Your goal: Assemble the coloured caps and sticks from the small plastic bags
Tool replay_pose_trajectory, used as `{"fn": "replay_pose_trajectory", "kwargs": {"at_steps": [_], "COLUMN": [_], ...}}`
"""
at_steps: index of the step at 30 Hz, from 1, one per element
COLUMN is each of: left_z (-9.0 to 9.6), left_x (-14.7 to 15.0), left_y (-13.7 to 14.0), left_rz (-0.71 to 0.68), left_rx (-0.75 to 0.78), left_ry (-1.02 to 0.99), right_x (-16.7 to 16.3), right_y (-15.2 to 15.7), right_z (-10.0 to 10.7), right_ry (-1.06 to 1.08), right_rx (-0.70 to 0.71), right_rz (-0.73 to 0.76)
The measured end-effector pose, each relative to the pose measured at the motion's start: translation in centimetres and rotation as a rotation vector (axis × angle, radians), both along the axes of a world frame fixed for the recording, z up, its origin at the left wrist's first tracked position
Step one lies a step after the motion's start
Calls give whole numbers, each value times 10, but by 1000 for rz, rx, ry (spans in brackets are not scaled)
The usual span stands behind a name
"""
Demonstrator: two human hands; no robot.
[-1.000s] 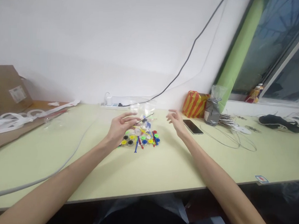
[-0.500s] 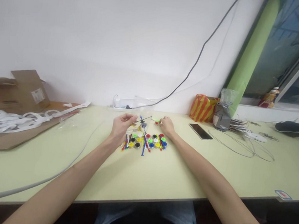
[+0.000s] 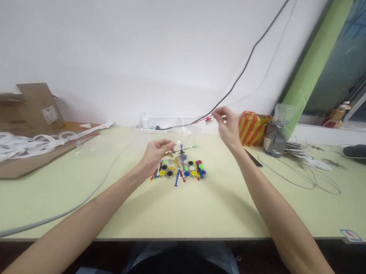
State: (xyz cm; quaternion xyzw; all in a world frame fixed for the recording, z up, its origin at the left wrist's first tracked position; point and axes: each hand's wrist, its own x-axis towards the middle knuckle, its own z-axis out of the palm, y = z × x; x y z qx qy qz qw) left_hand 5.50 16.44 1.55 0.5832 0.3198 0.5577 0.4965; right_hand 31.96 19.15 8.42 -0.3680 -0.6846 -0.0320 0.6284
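My left hand (image 3: pixel 154 154) is closed, thumb and fingers pinching a thin black arrow (image 3: pixel 187 148) just above the table. My right hand (image 3: pixel 229 125) is raised higher, in front of the wall, with its fingertips pinched on a thin red arrow (image 3: pixel 208 120) that carries a small red knob. Below and between the hands lie rows of small round plastic discs (image 3: pixel 187 174) in several colours. Slim coloured arrows lie among them, including a blue arrow (image 3: pixel 176 179). Behind them are a blue piece (image 3: pixel 181 147) and a small green piece (image 3: pixel 195 146).
A cardboard box (image 3: pixel 37 111) and white strips (image 3: pixel 24 150) fill the left side. To the right are a phone (image 3: pixel 253 158), a striped bag (image 3: pixel 254 129), a grey bag (image 3: pixel 274 138) and loose wire (image 3: pixel 300 185). A power strip (image 3: pixel 149 124) stands by the wall; a cable (image 3: pixel 89 195) crosses the left.
My right hand has risen from the table, up and to the right, lifting the red arrow. My left hand stays low with the black arrow, shifted slightly right in view.
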Motion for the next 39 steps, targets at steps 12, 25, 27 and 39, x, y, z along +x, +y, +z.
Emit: {"fn": "replay_pose_trajectory", "kwargs": {"at_steps": [12,25,27,39], "left_z": [3,11,9,4], "left_x": [6,7,6,5], "left_y": [-11,-22,-20,-16], "left_rz": [-64,-145,-131,-127], "left_rx": [230,129,136,101], "left_ry": [207,193,202,206], "right_x": [-30,-33,-32,-45], "right_y": [-72,-63,-65,-78], "right_z": [9,-24,-25,-23], "right_ry": [-267,99,135,-18], "right_rx": [-64,-163,-109,-272], "right_rz": [150,91,46,299]}}
